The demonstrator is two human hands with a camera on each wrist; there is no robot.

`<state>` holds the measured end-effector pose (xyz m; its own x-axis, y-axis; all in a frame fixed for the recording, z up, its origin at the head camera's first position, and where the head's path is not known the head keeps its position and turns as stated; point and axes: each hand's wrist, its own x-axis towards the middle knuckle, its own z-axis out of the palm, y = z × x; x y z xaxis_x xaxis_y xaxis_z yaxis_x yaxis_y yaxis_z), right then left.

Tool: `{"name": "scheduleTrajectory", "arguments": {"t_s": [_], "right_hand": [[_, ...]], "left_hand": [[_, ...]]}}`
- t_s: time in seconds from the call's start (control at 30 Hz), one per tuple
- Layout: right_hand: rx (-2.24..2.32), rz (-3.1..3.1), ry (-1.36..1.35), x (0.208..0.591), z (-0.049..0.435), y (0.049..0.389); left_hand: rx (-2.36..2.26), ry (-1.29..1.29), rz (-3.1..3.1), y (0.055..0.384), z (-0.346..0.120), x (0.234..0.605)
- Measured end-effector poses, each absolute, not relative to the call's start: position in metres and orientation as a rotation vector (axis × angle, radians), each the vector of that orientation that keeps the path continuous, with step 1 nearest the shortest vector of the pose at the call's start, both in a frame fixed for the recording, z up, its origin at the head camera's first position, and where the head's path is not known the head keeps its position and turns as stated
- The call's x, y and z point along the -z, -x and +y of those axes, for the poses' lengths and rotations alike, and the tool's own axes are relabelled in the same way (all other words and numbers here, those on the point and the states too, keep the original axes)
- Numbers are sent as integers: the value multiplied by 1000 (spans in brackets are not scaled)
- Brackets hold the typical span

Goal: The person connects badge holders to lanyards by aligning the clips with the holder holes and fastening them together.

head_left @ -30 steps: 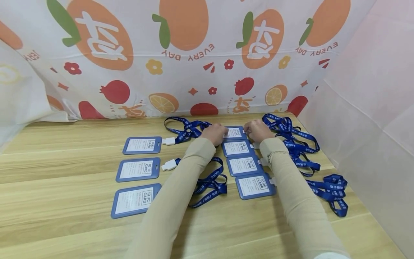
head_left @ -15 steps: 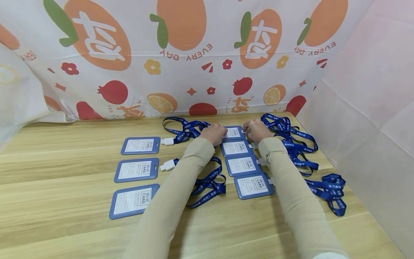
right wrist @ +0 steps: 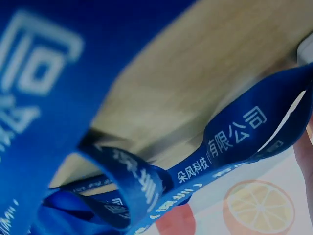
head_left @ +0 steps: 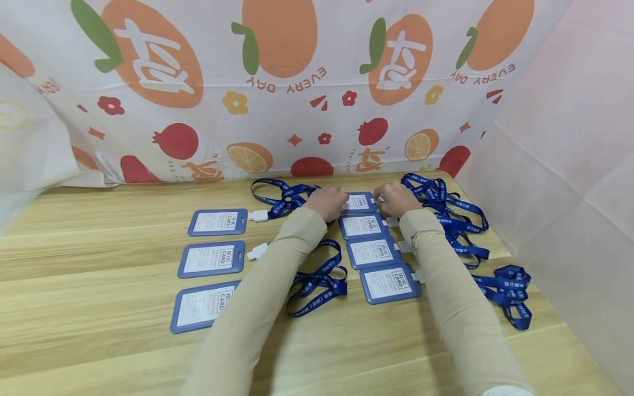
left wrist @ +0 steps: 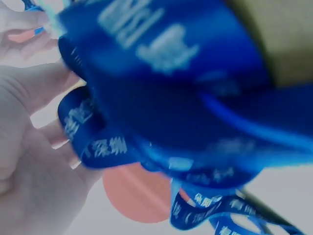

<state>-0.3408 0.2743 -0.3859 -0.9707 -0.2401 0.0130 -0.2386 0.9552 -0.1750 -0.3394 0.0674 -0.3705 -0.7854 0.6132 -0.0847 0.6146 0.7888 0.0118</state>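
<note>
A blue ID badge holder (head_left: 358, 203) with a white card insert lies at the far end of the right column. My left hand (head_left: 327, 203) grips its left end with bent fingers. At its other end, my right hand (head_left: 394, 199) pinches the small white clip, which is mostly hidden by the fingers. From there a blue printed lanyard (head_left: 426, 187) trails to the right. In the left wrist view, the palm of my left hand (left wrist: 39, 147) stands beside blurred loops of lanyard (left wrist: 161, 98). Close lanyard bands (right wrist: 234, 132) fill much of the right wrist view; neither hand's grip shows there.
Three clipped badge holders (head_left: 365, 226) line up nearer me, their lanyards (head_left: 510, 291) heaped to the right. Three more badge holders (head_left: 218, 222) form the left column. Loose lanyards with white clips (head_left: 258, 215) lie between columns. A fruit-print cloth (head_left: 277, 121) hangs behind the wooden table (head_left: 99, 264).
Both hands stay at the two ends of the far badge holder. My left forearm has shifted slightly left and covers more of the nearest left badge holder.
</note>
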Motion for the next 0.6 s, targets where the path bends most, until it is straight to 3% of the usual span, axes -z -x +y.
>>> {"name": "scheduleTrajectory", "arguments": {"t_s": [0.33,0.6], "right_hand": [[520,3096,212,372,277,329],[664,3160,350,356,270,323]], "left_hand": [[-61,-1109,2874,331,54,348],[-17,-1122,2917,327,24,326]]}}
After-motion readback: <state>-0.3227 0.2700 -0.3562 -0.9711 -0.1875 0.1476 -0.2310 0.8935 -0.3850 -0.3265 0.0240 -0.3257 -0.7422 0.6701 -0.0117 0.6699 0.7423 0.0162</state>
